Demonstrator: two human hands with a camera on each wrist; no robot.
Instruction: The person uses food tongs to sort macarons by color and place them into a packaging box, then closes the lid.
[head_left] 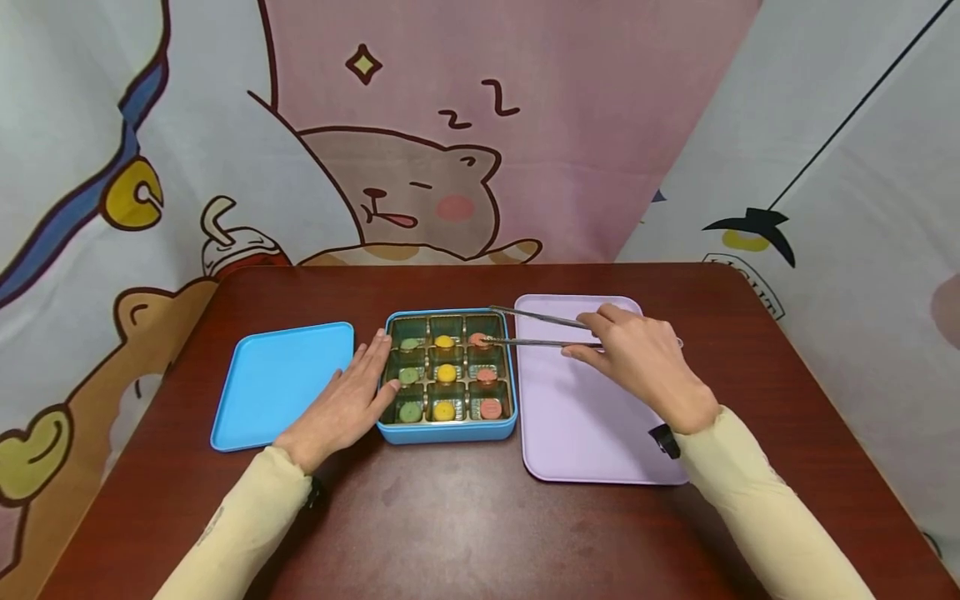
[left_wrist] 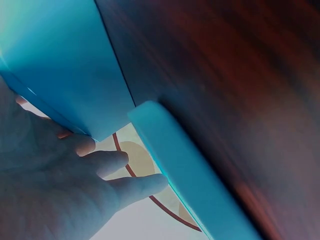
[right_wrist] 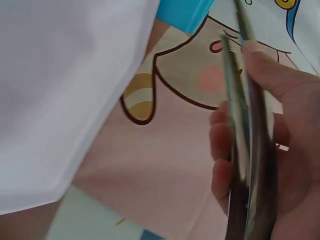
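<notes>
A blue box (head_left: 450, 432) holds a clear-walled insert with several compartments, in three columns. Round green pieces (head_left: 410, 412) lie in the left column, yellow ones (head_left: 444, 411) in the middle, pink ones (head_left: 491, 408) in the right. My left hand (head_left: 341, 408) rests along the box's left side with fingers extended. My right hand (head_left: 645, 358) grips metal tongs (head_left: 543, 342), whose two arms are spread. One tip is over the back right compartment beside its pink piece (head_left: 478, 339); the other is at the back rim. Whether the tips touch anything I cannot tell.
A blue lid (head_left: 292, 387) lies left of the box, partly behind my left hand. To the right is a lilac tray (head_left: 592, 442), under my right hand. All stand on a dark brown table (head_left: 465, 517) before a printed cloth (head_left: 570, 108).
</notes>
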